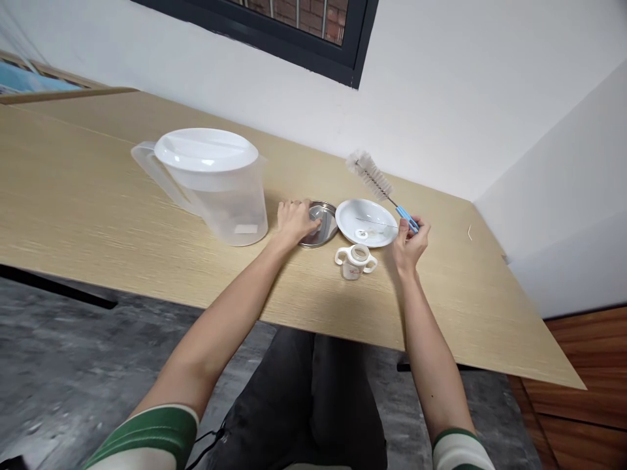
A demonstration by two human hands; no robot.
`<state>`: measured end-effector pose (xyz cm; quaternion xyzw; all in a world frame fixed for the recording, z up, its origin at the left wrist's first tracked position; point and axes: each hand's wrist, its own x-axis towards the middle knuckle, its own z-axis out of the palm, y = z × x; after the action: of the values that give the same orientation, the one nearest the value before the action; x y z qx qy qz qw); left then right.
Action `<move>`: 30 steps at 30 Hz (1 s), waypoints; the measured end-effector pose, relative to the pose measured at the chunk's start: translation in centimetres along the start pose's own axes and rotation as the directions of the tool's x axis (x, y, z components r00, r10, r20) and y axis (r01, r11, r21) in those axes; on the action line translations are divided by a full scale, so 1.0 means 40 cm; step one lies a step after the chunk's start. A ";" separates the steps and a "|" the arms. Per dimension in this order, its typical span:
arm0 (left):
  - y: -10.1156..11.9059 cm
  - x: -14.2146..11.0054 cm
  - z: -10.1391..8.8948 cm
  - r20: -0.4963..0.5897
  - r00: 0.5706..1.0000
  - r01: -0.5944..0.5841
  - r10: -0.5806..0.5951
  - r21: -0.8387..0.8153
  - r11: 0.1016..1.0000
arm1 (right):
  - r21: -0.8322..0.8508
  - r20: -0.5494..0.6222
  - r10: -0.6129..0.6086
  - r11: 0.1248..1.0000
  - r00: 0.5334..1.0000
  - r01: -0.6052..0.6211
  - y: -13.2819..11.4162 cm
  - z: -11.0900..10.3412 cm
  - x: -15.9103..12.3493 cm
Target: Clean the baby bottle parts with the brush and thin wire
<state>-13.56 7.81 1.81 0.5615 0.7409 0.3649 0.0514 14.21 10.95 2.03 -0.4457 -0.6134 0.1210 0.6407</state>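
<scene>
My right hand is closed around the blue handle of a bottle brush, whose white bristles point up and left. A thin wire-like stick runs left from the same hand across a white bowl; its kind is hard to make out. My left hand grips the left side of a shallow round metal plate, thumb over its inside. In front of the bowl stands a small two-handled baby bottle, upright with its top off. A small white ring-shaped piece lies in the bowl.
A large translucent pitcher with a white lid stands left of my left hand. A small bent white piece lies at the right of the wooden table. The wall and window frame rise behind the table.
</scene>
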 end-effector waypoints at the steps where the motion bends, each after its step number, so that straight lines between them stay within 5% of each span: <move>1: 0.000 -0.001 -0.001 0.018 1.000 0.000 -0.002 0.079 0.997 | -0.005 0.002 -0.002 1.000 1.000 0.002 0.001 0.000 0.000; 5: 0.002 -0.002 -0.005 0.066 0.998 -0.015 -0.005 0.308 0.951 | -0.026 0.001 -0.014 1.000 1.000 0.014 0.002 0.000 0.002; 9: 0.002 -0.001 -0.006 0.071 0.997 -0.031 0.006 0.357 0.934 | -0.024 -0.025 -0.011 1.000 1.000 0.011 -0.003 -0.002 0.005; 20: 0.003 0.000 -0.016 0.080 0.997 -0.042 0.021 0.269 0.962 | 0.170 -0.162 0.323 0.940 0.933 -0.296 0.038 -0.010 0.045; 30: 0.006 0.014 0.003 -0.153 0.967 -0.210 0.202 -0.037 0.977 | 0.570 -0.194 0.523 0.748 0.830 -0.339 0.033 -0.017 0.077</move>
<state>-13.53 8.38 2.06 0.6052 0.6704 0.4285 -0.0274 15.98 13.56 3.27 -0.4039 -0.3158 0.3475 0.7851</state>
